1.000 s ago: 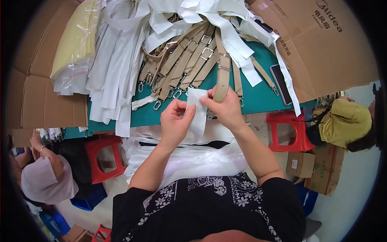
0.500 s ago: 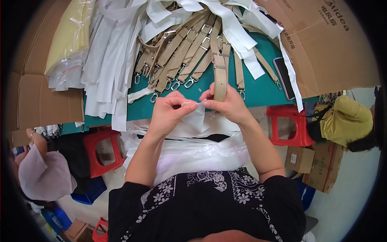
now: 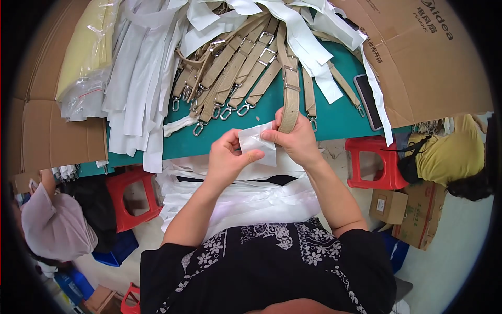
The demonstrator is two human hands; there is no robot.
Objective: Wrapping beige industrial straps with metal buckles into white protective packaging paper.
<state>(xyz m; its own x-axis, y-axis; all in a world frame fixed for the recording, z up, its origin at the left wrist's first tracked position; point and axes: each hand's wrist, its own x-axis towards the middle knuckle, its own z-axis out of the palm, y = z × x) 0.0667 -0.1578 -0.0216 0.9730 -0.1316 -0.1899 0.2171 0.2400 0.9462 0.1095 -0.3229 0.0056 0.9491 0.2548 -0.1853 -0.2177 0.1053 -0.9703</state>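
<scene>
My left hand (image 3: 224, 161) is closed on a small white paper piece (image 3: 252, 138), its fingers at the left edge and its thumb over the lower part. My right hand (image 3: 302, 145) grips the end of a beige strap (image 3: 291, 93), which hangs down from the pile with a metal buckle on it. The right thumb also presses on the paper's upper right side. Just beyond my hands lie several more beige straps (image 3: 224, 86) with buckles and silver snap hooks, fanned over the green table (image 3: 334, 123).
Long white strips (image 3: 133, 89) hang over the table's left edge beside a plastic-wrapped yellow bundle (image 3: 91, 49). A phone (image 3: 367, 100) lies at right near a cardboard box (image 3: 429, 68). White material covers my lap. Red stools (image 3: 377, 180) and other people (image 3: 57, 222) flank me.
My left hand has shifted slightly right and its thumb has spread. The white paper now lies flatter and faces up between my hands. My right hand stays with the strap.
</scene>
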